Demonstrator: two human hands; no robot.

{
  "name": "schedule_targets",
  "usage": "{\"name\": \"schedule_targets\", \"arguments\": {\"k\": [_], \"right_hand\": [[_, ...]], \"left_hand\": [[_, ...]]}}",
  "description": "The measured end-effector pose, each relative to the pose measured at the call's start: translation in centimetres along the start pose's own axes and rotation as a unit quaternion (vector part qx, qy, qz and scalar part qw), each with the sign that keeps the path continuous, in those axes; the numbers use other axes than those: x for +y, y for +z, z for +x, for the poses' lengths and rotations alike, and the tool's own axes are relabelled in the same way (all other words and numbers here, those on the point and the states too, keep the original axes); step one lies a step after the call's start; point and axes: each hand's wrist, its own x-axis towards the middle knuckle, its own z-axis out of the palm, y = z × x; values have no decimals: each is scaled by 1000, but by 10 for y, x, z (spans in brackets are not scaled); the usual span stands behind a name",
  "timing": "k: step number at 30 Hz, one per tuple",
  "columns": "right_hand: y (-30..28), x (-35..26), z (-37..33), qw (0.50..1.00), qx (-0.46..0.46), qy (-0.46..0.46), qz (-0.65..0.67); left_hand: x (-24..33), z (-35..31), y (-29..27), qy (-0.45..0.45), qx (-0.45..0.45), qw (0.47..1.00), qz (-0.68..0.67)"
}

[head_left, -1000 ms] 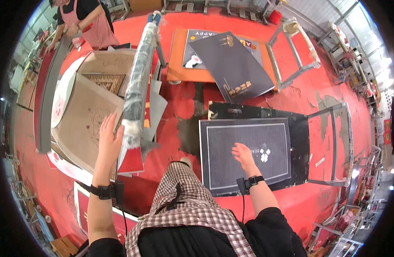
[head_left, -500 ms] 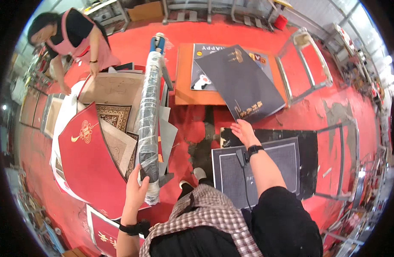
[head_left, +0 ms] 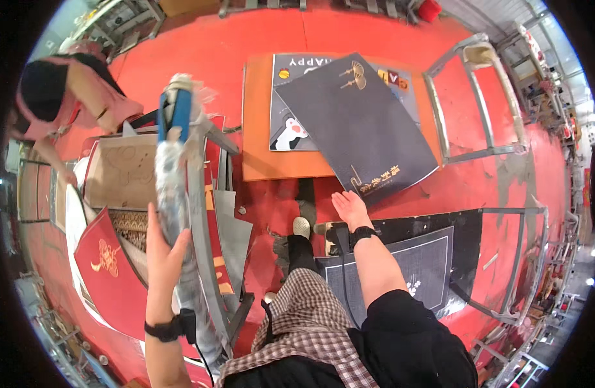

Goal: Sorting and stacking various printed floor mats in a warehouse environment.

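My left hand (head_left: 165, 252) lies with its thumb spread against a plastic-wrapped roll (head_left: 173, 178) that has a blue part at its far end. I cannot tell how firmly it presses. Ahead, my right hand (head_left: 350, 208) reaches out with fingers extended, by the near corner of a dark grey mat (head_left: 362, 126) with gold print. Whether the fingertips touch the mat is unclear. This mat lies askew over a grey mat with a cat paw (head_left: 289, 134), both on an orange board (head_left: 258, 161). Black bands sit on both wrists.
A red mat (head_left: 106, 255) and other mats are stacked left of the roll, beside a metal frame (head_left: 214, 213). A co-worker (head_left: 71, 94) in a pink apron leans there. At right stand metal frames (head_left: 481, 97) and a black board (head_left: 465, 242) bearing another dark mat (head_left: 391, 275).
My view has shifted forward with a step. My left hand has come farther along the roll, which now slants. My right hand stays by the dark mat's near corner. The co-worker bends lower.
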Motion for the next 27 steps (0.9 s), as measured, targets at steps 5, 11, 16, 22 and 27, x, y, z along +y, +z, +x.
{"name": "schedule_targets", "arguments": {"k": [5,11,16,22,27], "right_hand": [[34,-10,114,994,44,23,96],[17,3,264,993,70,3,97],[2,14,348,963,206,30,174],[-42,-41,408,943,170,57,280],[17,-2,339,941,236,6,242]], "left_hand": [[8,34,31,-93,47,987,124],[-11,32,33,-126,92,960,232],[0,28,31,-214,103,937,255],[-21,23,18,-231,80,938,246],[-19,-1,4,-271,111,936,196]]}}
